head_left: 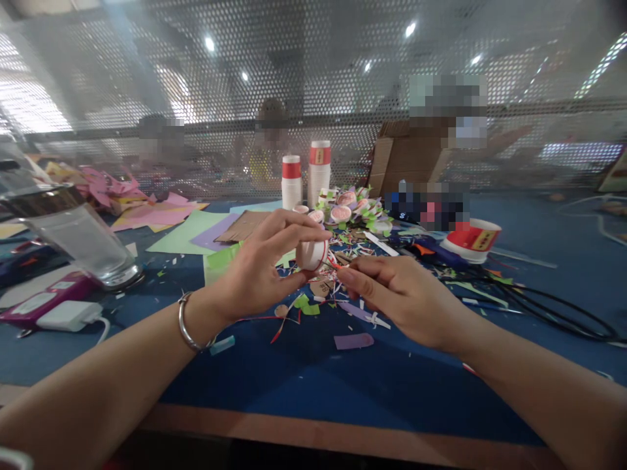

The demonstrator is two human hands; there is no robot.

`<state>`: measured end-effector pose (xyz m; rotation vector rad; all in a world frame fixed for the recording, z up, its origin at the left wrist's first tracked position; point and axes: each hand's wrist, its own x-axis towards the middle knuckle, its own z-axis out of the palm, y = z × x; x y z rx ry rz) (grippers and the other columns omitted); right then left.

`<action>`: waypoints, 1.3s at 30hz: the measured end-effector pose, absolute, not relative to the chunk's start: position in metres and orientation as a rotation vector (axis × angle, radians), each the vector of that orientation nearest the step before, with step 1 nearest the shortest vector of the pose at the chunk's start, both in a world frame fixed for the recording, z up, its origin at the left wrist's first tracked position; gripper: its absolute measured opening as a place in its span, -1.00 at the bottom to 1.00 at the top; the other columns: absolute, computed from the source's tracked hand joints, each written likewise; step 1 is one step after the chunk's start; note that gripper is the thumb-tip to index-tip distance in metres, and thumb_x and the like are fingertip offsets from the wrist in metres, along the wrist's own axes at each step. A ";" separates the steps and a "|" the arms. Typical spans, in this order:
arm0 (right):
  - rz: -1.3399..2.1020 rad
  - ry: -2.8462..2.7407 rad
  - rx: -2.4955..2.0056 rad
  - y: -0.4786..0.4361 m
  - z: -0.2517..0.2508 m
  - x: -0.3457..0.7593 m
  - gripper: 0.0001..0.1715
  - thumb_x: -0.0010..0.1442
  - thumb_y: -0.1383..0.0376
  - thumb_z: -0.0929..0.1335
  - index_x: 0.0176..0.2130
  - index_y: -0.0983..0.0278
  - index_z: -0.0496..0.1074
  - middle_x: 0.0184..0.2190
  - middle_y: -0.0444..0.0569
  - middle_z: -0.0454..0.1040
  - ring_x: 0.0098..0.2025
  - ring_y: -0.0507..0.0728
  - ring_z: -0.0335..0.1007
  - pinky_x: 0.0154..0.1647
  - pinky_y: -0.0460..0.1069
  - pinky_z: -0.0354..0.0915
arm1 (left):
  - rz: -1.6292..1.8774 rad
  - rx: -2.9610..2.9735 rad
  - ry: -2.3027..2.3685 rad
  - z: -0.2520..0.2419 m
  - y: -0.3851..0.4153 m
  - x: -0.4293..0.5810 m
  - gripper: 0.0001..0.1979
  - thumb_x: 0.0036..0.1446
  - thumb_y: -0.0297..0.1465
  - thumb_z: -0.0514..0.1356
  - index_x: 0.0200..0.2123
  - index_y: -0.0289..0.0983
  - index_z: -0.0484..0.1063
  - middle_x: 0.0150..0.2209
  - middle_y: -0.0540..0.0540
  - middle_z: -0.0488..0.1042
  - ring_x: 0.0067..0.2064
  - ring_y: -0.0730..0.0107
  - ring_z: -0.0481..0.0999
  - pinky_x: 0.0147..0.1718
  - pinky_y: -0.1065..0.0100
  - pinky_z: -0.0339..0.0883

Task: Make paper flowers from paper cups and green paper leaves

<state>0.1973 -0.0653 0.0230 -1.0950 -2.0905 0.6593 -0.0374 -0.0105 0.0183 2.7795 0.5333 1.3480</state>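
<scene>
My left hand point(264, 261) is closed on a small white paper cup point(311, 254) with a red line near its edge. The cup lies on its side, its open end towards the right. My right hand point(392, 287) pinches a thin, dark-tipped tool point(334, 262) with a bit of orange-red by the fingertips. Its tip is at the cup's edge; the fingers hide the rest, so I cannot tell its kind. Paper scraps point(306, 304) and thin strips lie under both hands. Nearer the table's front edge is a purple paper piece point(353, 341).
Two cup stacks point(292, 186) stand at the back beside decorated paper pieces point(341, 213). Coloured sheets point(189, 232), a glass jar point(83, 228) and a purple box point(51, 297) are left. A red-and-white paper bowl point(471, 240) and black cable point(553, 310) are right.
</scene>
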 end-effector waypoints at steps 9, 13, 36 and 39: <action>0.615 -2.133 -1.242 -0.063 0.020 0.195 -0.26 0.35 -0.28 0.21 -0.53 0.22 0.28 -0.60 -0.15 0.25 -0.53 0.03 0.12 -0.50 0.00 0.01 | 1.203 3.210 0.715 0.025 -0.027 -0.036 -0.65 0.32 -0.58 0.16 0.12 -0.20 0.42 0.08 -0.21 0.48 0.11 0.14 0.49 0.10 0.08 0.43; 0.645 -2.143 -1.288 -0.060 0.017 0.195 -0.29 0.36 -0.26 0.22 -0.51 0.22 0.32 -0.61 -0.14 0.30 -0.54 0.04 0.17 -0.51 -0.01 0.02 | 1.143 3.243 0.843 0.021 -0.031 -0.032 -0.67 0.31 -0.59 0.15 0.10 -0.26 0.44 0.08 -0.26 0.48 0.12 0.07 0.45 0.12 0.02 0.41; 1.240 -1.699 -1.185 -0.060 0.014 0.201 -0.31 0.23 -0.30 0.36 -0.46 0.23 0.32 -0.71 -0.35 -0.05 -0.65 -0.08 -0.26 -0.66 -0.10 -0.26 | 1.094 2.266 0.537 0.007 -0.001 -0.033 -0.52 0.15 -0.49 0.37 0.13 -0.17 0.41 0.10 -0.19 0.47 0.14 0.23 0.52 0.05 0.24 0.56; 1.256 -1.702 -1.181 -0.059 0.013 0.202 -0.30 0.22 -0.31 0.36 -0.46 0.23 0.32 -0.71 -0.36 -0.06 -0.65 -0.09 -0.27 -0.66 -0.11 -0.27 | 1.098 2.269 0.511 0.005 -0.002 -0.034 -0.54 0.18 -0.42 0.39 0.12 -0.18 0.39 0.10 -0.20 0.47 0.13 0.26 0.53 0.06 0.27 0.55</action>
